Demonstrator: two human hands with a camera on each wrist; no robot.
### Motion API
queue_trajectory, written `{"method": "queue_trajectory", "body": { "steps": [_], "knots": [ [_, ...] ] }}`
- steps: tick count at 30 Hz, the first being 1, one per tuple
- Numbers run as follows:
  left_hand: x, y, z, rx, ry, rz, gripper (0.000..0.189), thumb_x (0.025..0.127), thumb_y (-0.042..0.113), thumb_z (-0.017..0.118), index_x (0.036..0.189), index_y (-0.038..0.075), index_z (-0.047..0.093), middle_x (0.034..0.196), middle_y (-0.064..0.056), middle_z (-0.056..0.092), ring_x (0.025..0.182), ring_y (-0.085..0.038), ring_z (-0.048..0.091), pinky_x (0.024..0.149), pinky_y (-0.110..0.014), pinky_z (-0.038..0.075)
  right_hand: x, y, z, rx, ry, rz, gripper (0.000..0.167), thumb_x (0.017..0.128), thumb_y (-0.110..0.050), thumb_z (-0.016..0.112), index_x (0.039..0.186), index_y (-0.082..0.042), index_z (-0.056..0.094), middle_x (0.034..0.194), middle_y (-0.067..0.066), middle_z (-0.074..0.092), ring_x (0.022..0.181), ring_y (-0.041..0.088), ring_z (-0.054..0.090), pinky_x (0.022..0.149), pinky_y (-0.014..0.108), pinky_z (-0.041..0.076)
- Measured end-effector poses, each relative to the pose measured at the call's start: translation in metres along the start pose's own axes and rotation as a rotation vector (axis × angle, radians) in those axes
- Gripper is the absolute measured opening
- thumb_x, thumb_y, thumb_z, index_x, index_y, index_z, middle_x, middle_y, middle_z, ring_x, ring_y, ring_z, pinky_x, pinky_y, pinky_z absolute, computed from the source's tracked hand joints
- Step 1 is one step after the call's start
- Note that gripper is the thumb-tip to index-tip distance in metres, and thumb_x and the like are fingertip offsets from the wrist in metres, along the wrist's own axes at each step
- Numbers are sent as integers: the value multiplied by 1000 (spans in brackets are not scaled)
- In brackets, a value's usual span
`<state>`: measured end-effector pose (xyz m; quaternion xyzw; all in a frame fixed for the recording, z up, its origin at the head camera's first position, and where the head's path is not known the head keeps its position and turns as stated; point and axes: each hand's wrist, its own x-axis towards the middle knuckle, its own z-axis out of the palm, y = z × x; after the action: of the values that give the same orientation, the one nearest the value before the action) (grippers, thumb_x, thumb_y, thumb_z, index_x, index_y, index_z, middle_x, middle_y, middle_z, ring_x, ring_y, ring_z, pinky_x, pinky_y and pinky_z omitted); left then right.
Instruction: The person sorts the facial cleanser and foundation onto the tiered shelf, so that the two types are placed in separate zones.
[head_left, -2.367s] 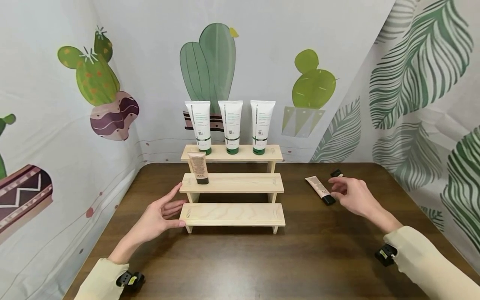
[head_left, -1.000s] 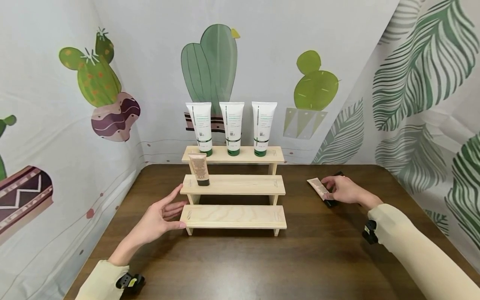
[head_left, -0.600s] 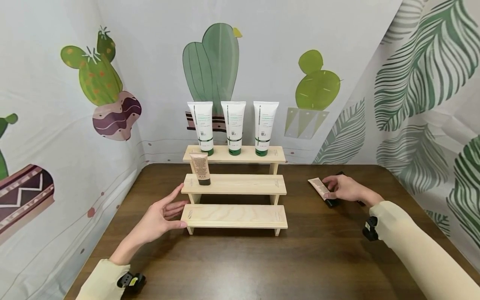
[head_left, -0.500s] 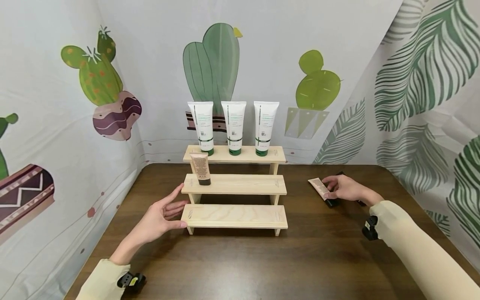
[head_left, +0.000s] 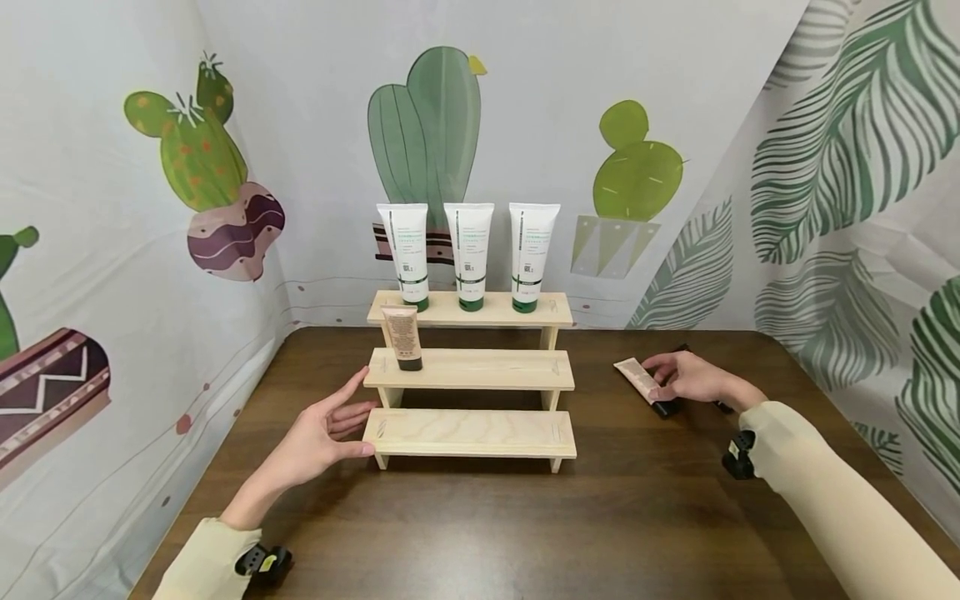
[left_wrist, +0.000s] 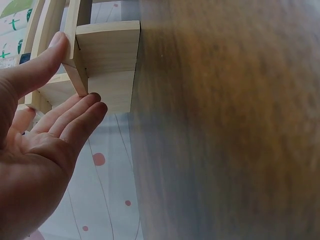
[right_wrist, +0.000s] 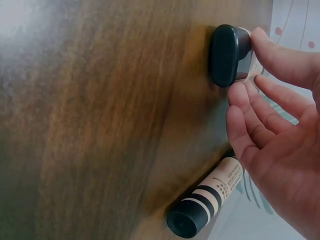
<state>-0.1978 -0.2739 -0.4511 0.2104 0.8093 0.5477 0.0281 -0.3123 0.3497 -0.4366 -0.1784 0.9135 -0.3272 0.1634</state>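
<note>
My right hand (head_left: pixel 693 379) pinches a small beige cosmetic tube (head_left: pixel 636 377) between thumb and fingertips, low over the table on the right. In the right wrist view its black cap (right_wrist: pixel 223 56) points toward the camera. A second beige tube with black bands (right_wrist: pixel 215 187) lies below that hand; in the head view the hand mostly hides it. At the left end of a three-step wooden rack (head_left: pixel 468 429), my left hand (head_left: pixel 315 433) touches the wood with extended fingers, the thumb on the lowest step and the index fingertip at the middle one.
Three white tubes with green caps (head_left: pixel 470 258) stand along the top step. On the middle step's left end a beige tube (head_left: pixel 405 337) stands on its black cap. A cactus-print cloth (head_left: pixel 525 100) hangs behind the dark wooden table (head_left: pixel 480 533).
My right hand has moved left and closed its fingers on the beige tube, which has just shifted slightly. The left hand has kept its place at the rack.
</note>
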Motion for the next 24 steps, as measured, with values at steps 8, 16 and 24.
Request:
{"method": "queue_trajectory", "body": {
  "steps": [8,16,24],
  "knots": [
    [-1,-2,0,-6,-2,5,112,80,-5,90,169,23,28,142,-35,56,129,-46,59,102,-53,52,-13,-7,9,40,-34,-29,66,91,-9,82,141,19,49,106,16,65,85,25,62,67,29,53],
    [0,-2,-1,-8,-11,10,112,80,-6,89,169,24,28,143,-36,55,129,-47,59,101,-57,52,-25,-11,22,87,-30,-76,63,88,-4,83,137,21,52,99,12,64,76,20,59,59,25,47],
    [-1,-1,0,0,-3,2,112,80,-5,89,169,23,28,142,-36,55,128,-47,60,101,-54,53,-32,-17,26,109,-55,-91,57,90,-1,79,135,21,53,98,11,64,77,18,60,60,24,48]
  ]
}}
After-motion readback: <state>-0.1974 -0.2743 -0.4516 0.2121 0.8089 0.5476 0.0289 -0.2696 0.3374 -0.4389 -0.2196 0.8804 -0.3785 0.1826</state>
